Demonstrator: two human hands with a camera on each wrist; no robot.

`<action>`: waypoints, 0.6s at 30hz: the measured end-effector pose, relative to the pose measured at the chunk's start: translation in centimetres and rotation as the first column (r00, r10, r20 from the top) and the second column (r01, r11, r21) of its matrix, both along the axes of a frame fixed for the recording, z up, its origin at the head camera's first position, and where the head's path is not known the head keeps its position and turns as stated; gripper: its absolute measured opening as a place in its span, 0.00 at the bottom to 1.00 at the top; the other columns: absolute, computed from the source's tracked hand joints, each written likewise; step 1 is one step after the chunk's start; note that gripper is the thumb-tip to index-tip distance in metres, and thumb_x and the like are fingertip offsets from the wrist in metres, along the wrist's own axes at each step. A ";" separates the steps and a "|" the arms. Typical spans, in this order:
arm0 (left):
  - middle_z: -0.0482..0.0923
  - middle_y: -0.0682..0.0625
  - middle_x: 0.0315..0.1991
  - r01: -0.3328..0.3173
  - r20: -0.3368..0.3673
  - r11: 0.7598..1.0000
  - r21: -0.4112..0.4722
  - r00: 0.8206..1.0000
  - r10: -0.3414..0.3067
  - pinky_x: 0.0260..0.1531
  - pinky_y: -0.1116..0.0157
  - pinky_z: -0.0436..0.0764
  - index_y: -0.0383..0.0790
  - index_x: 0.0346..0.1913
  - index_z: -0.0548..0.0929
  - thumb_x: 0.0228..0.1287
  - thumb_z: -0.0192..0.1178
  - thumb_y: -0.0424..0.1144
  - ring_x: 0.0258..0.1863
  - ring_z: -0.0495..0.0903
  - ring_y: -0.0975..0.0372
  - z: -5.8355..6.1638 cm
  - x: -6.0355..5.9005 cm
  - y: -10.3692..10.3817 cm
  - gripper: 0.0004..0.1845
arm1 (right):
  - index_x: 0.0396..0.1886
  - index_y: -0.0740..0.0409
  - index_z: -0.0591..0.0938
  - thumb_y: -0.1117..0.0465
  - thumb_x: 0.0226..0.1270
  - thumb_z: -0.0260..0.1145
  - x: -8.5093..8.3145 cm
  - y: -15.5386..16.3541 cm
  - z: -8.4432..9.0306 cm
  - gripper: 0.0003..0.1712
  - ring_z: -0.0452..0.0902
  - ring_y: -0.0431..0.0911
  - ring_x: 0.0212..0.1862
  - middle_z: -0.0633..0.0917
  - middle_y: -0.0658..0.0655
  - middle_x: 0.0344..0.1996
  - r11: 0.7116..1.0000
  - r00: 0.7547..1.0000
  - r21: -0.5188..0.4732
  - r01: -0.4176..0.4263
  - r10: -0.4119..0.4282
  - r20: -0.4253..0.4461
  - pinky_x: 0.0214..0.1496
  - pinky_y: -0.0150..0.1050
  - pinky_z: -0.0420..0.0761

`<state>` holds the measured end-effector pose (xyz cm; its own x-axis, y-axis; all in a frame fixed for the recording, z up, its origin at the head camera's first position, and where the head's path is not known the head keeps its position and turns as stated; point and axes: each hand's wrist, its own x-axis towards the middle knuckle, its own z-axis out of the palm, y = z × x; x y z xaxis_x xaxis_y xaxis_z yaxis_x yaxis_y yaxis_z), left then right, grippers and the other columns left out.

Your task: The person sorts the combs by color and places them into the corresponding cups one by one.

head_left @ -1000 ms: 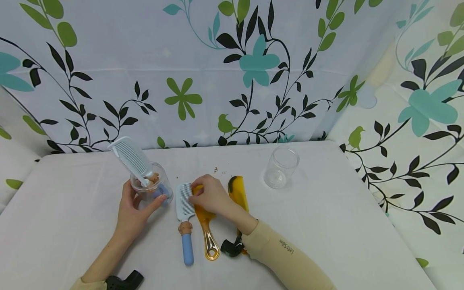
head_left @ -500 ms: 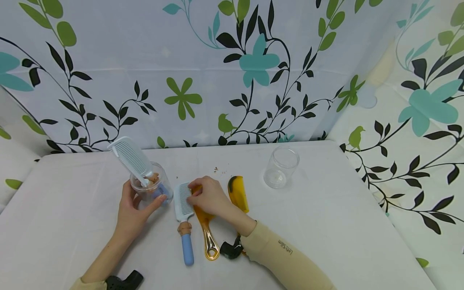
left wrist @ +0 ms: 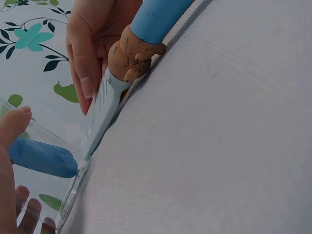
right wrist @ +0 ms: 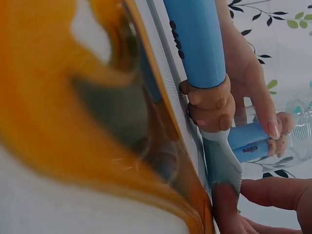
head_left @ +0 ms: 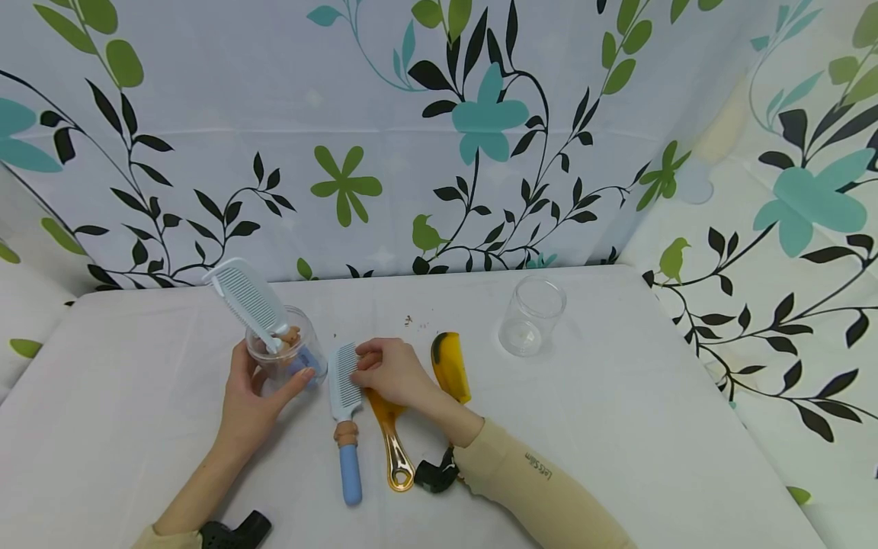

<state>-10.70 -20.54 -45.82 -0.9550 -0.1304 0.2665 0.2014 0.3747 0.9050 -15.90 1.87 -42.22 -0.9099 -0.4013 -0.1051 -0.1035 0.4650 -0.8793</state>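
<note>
Gripping a jar [head_left: 307,335] and comb [head_left: 346,433]
Right hand [head_left: 392,374] is pinching the comb's head; left hand [head_left: 257,406] is holding the jar, fingers curled, toward the table's [head_left: 652,396] far edge.

Both arms reach forward; hands near each other, not touching. Left forearm [head_left: 206,480] angles up from the lower left, bare above the wrist; left hand [head_left: 254,413] in a curved grip, thumb extended toward the right hand [head_left: 398,374], fingers [left wrist: 30,212] opposed to it. Right forearm [head_left: 521,473] enters diagonally from the lower right, beige sleeve [head_left: 569,507] ending near the wrist; right-hand knuckles bent, thumb and forefinger pinching.
</note>
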 end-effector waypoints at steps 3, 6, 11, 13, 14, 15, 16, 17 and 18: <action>0.62 0.57 0.68 -0.001 0.000 1.000 0.000 1.000 0.001 0.61 0.83 0.64 0.50 0.76 0.53 0.59 0.69 0.28 0.65 0.62 0.73 0.0 0.0 0.0 0.47 | 0.56 0.61 0.83 0.61 0.62 0.73 0.1 -0.1 0.0 0.22 0.80 0.36 0.34 0.88 0.50 0.34 1.000 1.000 -0.006 0.007 -0.007 0.019 0.34 0.26 0.79; 0.62 0.57 0.68 -0.003 0.000 1.000 -0.004 1.000 0.003 0.61 0.84 0.64 0.50 0.76 0.53 0.59 0.69 0.28 0.65 0.62 0.74 0.1 0.0 0.0 0.48 | 0.56 0.61 0.82 0.61 0.61 0.73 0.2 -0.1 0.1 0.23 0.80 0.37 0.32 0.88 0.51 0.34 0.999 0.998 -0.035 0.023 -0.021 0.059 0.34 0.27 0.81; 0.63 0.58 0.67 -0.004 -0.005 1.000 -0.006 1.000 0.004 0.60 0.84 0.64 0.50 0.76 0.54 0.58 0.70 0.28 0.64 0.62 0.74 0.1 -0.1 0.0 0.48 | 0.55 0.63 0.82 0.63 0.61 0.73 0.3 -0.2 0.2 0.22 0.83 0.39 0.29 0.88 0.52 0.33 0.994 0.990 -0.103 0.045 -0.031 0.137 0.35 0.30 0.85; 0.63 0.58 0.67 -0.003 -0.008 1.000 -0.003 1.000 0.003 0.60 0.84 0.64 0.49 0.76 0.54 0.58 0.70 0.28 0.64 0.62 0.73 0.1 -0.1 0.0 0.48 | 0.52 0.64 0.83 0.63 0.61 0.72 0.3 -0.3 0.3 0.20 0.85 0.41 0.28 0.88 0.53 0.32 0.990 0.984 -0.134 0.053 -0.029 0.176 0.35 0.32 0.86; 0.63 0.58 0.67 -0.003 -0.009 1.000 -0.002 1.000 0.003 0.61 0.84 0.64 0.49 0.76 0.54 0.58 0.70 0.28 0.64 0.62 0.73 0.0 -0.1 -0.1 0.48 | 0.51 0.65 0.84 0.63 0.62 0.72 0.4 -0.3 0.3 0.18 0.86 0.42 0.28 0.89 0.53 0.31 0.988 0.981 -0.143 0.056 -0.028 0.194 0.34 0.32 0.86; 0.63 0.58 0.67 -0.002 -0.010 1.000 0.000 1.000 0.002 0.61 0.83 0.64 0.49 0.76 0.54 0.58 0.70 0.27 0.64 0.62 0.73 0.0 -0.1 -0.1 0.48 | 0.49 0.65 0.84 0.64 0.62 0.72 0.4 -0.3 0.3 0.16 0.87 0.43 0.28 0.89 0.54 0.30 0.986 0.977 -0.152 0.060 -0.027 0.214 0.34 0.33 0.87; 0.63 0.58 0.67 -0.002 -0.009 1.000 0.000 1.000 0.002 0.60 0.83 0.65 0.49 0.76 0.54 0.58 0.70 0.27 0.64 0.62 0.73 0.0 -0.1 -0.1 0.48 | 0.47 0.66 0.85 0.64 0.62 0.72 0.4 -0.4 0.3 0.15 0.87 0.45 0.28 0.89 0.54 0.30 0.985 0.971 -0.162 0.065 -0.026 0.236 0.34 0.34 0.87; 0.63 0.59 0.67 -0.001 -0.009 1.000 0.002 1.000 0.001 0.61 0.83 0.65 0.49 0.76 0.54 0.58 0.70 0.27 0.64 0.62 0.73 0.0 -0.1 -0.1 0.48 | 0.46 0.66 0.85 0.64 0.62 0.72 0.5 -0.4 0.3 0.14 0.88 0.46 0.28 0.89 0.55 0.29 0.983 0.966 -0.169 0.071 -0.026 0.257 0.33 0.35 0.87; 0.63 0.59 0.67 0.000 -0.008 1.000 0.005 1.000 0.000 0.61 0.83 0.64 0.49 0.76 0.54 0.58 0.70 0.27 0.65 0.62 0.73 0.0 -0.1 -0.1 0.48 | 0.45 0.66 0.85 0.64 0.62 0.72 0.5 -0.4 0.3 0.13 0.88 0.47 0.28 0.89 0.55 0.29 0.982 0.962 -0.173 0.077 -0.027 0.271 0.33 0.35 0.87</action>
<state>-10.79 -20.62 -45.86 -0.9528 -0.1314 0.2737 0.2089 0.3705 0.9050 -15.43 1.47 -41.96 -0.8788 -0.3889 -0.2767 0.1657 0.2951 -0.9410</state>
